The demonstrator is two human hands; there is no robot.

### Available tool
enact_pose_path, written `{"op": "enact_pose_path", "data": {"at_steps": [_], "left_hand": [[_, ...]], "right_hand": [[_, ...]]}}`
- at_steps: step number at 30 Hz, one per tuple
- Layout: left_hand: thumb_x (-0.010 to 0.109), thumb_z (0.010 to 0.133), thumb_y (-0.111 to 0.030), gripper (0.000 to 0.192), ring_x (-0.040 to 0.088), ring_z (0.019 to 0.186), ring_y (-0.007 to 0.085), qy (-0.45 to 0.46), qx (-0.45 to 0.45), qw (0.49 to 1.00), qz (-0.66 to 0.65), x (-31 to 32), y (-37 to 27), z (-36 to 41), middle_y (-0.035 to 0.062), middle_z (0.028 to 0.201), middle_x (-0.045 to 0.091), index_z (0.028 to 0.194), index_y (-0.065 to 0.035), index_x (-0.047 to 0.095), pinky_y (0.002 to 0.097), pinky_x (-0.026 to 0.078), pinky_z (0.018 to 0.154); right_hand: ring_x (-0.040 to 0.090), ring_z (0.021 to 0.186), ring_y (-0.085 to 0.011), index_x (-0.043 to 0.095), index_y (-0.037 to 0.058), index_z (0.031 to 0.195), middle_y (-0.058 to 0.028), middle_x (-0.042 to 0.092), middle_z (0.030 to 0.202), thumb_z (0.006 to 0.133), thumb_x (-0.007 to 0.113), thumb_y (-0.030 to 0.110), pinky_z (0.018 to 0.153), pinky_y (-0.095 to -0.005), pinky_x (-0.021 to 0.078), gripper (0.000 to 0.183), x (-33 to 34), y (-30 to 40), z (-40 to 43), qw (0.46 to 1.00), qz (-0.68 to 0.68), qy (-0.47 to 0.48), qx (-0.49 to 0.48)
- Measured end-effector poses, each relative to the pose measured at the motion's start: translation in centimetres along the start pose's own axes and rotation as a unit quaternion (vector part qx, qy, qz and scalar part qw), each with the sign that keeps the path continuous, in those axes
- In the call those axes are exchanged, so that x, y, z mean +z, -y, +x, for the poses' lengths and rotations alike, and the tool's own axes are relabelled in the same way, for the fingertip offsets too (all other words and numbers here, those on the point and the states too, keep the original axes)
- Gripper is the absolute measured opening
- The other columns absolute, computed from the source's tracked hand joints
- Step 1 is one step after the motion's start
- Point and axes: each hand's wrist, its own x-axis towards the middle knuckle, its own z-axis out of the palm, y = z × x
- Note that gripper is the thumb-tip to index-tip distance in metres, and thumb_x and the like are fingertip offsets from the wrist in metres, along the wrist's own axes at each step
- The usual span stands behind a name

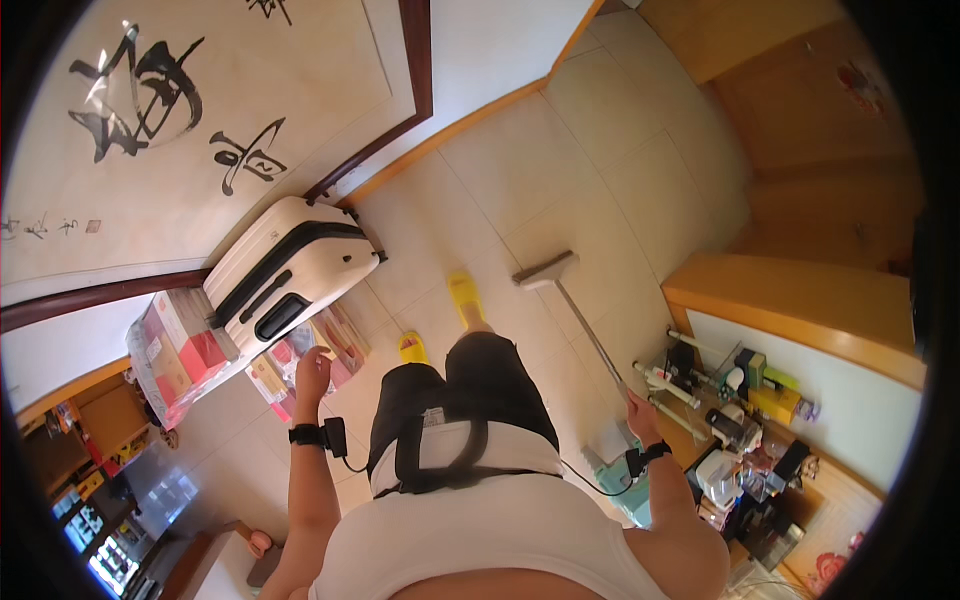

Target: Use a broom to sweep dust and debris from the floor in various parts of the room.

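My right hand (643, 416) is closed around the upper end of a long-handled floor brush (546, 271). Its pole slants away from me, and the wide head with dark bristles rests on the tiled floor, ahead and to the right of my yellow slippers (467, 296). My left hand (314, 369) hangs at my left side with nothing in it, its fingers partly bent. It appears above plastic-wrapped boxes (270, 375) beside a cream suitcase (300, 274). Both wrists wear black bands with small devices and cables.
Along the left wall leans a large framed calligraphy panel (315, 97). A wooden cabinet (795, 300) stands at the right, near a shelf crowded with bottles and containers (750, 442). A pale green bin-like object (626, 480) is by my right arm. Further boxes (176, 352) sit behind the suitcase.
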Motion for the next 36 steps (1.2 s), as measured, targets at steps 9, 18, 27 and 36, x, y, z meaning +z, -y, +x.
{"op": "enact_pose_path", "data": {"at_steps": [9, 18, 27, 36], "left_hand": [[0.052, 0.08, -0.008, 0.019, 0.062, 0.068, 0.0266, -0.009, 0.068, 0.997, -0.016, -3.1, 7.9, -4.2, 0.013, 0.076, 0.064, 0.097, -0.0075, 0.063, 0.0345, 0.048, 0.061], [0.052, 0.081, -0.006, 0.021, 0.062, 0.067, 0.0232, -0.035, 0.007, 0.999, 0.012, -7.8, 15.6, -11.4, 0.0115, 0.077, 0.066, 0.1, -0.0059, 0.062, 0.0328, 0.048, 0.062], [0.053, 0.078, -0.007, 0.023, 0.061, 0.065, 0.0215, -0.05, -0.069, 0.996, -0.01, -4.2, 21.9, -14.9, 0.0087, 0.075, 0.065, 0.098, -0.0067, 0.063, 0.0318, 0.048, 0.061], [0.052, 0.078, -0.007, 0.02, 0.062, 0.07, 0.0277, 0.042, -0.067, 0.997, -0.009, 0.9, 18.8, -13.1, 0.0154, 0.083, 0.064, 0.095, -0.0053, 0.062, 0.035, 0.05, 0.064]], "right_hand": [[0.061, 0.079, -0.0371, 0.043, 0.0312, 0.132, -0.0214, 0.063, 0.089, 0.09, 0.044, 0.017, 0.068, -0.0432, 0.0495, 0.045, 7.1, 19.2, 5.3, 0.989, 0.046, -0.017, -0.139], [0.059, 0.089, -0.0379, 0.044, 0.0306, 0.132, -0.0192, 0.063, 0.1, 0.091, 0.038, 0.021, 0.076, -0.0454, 0.048, 0.042, 15.0, 32.2, 12.1, 0.982, -0.057, 0.003, -0.182], [0.06, 0.087, -0.0389, 0.037, 0.0368, 0.135, -0.0178, 0.064, 0.097, 0.09, 0.042, 0.021, 0.076, -0.0471, 0.0483, 0.049, 16.8, 6.5, -4.8, 0.99, -0.128, 0.055, -0.027], [0.061, 0.094, -0.0355, 0.058, 0.0082, 0.118, -0.0202, 0.063, 0.103, 0.089, 0.051, 0.015, 0.082, -0.0376, 0.0486, 0.031, 8.5, 1.2, -12.7, 0.995, 0.064, -0.007, 0.075]]}}
